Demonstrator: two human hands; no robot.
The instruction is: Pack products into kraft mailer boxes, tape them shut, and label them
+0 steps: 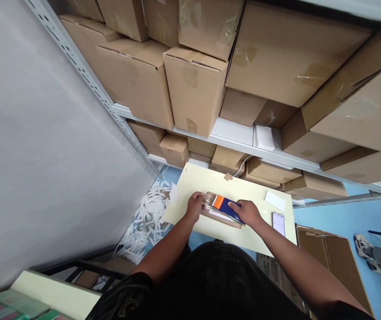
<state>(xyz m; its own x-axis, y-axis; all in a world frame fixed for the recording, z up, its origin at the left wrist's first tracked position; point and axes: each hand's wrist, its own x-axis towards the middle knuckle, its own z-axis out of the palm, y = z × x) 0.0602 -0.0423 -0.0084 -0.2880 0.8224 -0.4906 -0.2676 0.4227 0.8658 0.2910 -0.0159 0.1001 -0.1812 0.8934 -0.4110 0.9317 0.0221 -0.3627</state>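
While the black-clothed torso [224, 284] of the wearer fills the near edge of the view, both bare forearms reach forward over a pale yellow rectangular table [193, 175]. The right hand [249, 213] is clamped on the dark-blue end of a flat, oblong blue, orange and white packet [229, 207], its thumb lying across the upper face. The left hand [195, 205] has its fingers pinched together on crinkled, clear plastic film [208, 200] at the packet's orange-and-white end; how far the film runs along the packet I cannot tell. The packet is thus between the two hands, above a long, flat piece of brown cardboard [233, 223] on the table. Near the right hand, a dark-edged phone with a lit, pale screen [279, 223] lies on the tabletop, with a white rectangular card or box [275, 200] just beyond it. To the right of the table stands an open brown cardboard carton [330, 262], and past that show another person's shoes [363, 246] on the blue floor. Left of the table, white paper strips [157, 195] are heaped. At the table's far edge is a small brown scrap [228, 177]; behind rises a light-grey metal rack [233, 137], stacked with brown cardboard boxes [193, 91].
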